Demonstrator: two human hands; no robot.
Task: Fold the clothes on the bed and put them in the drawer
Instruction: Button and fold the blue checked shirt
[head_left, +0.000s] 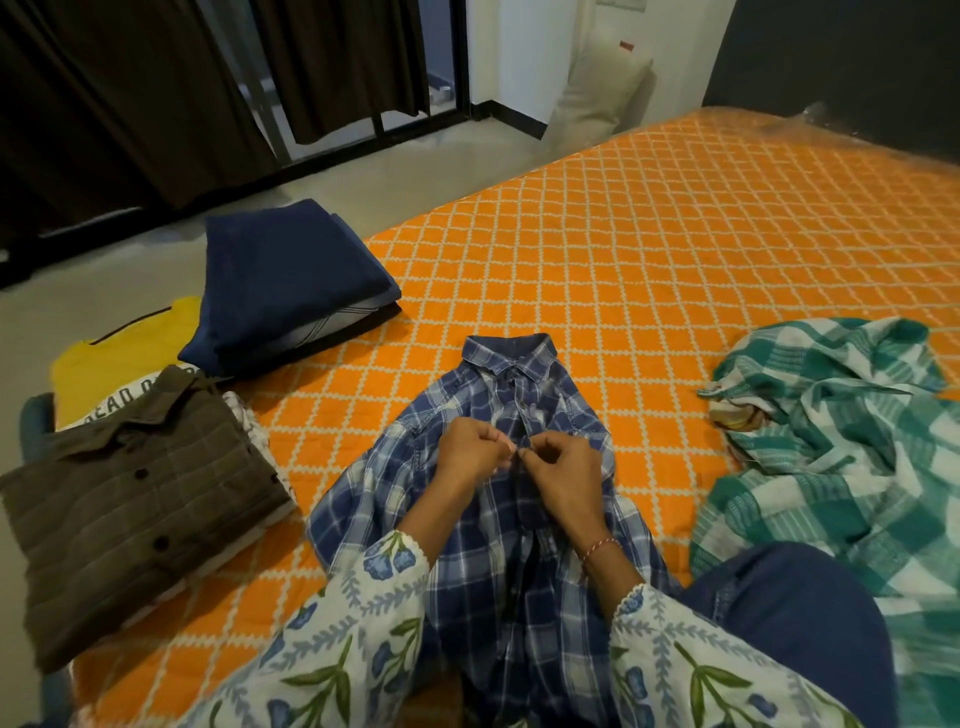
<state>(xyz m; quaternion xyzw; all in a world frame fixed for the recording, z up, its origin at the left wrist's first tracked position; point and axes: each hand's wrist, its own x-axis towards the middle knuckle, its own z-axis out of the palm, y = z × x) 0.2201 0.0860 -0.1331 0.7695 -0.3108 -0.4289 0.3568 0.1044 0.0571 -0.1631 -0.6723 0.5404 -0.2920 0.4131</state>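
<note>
Lying collar-up on the orange bed (675, 249), the blue plaid shirt (519, 545) has its placket pinched by left hand (470, 452) and right hand (563, 467).

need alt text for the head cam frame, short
Both hands, left hand and right hand, pinch the front placket of a blue plaid shirt spread on an orange bedspread. Folded clothes lie left, a crumpled green checked cloth right.

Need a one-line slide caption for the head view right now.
Both hands, left hand and right hand, pinch the blue plaid shirt placket on the orange bedspread.
</note>
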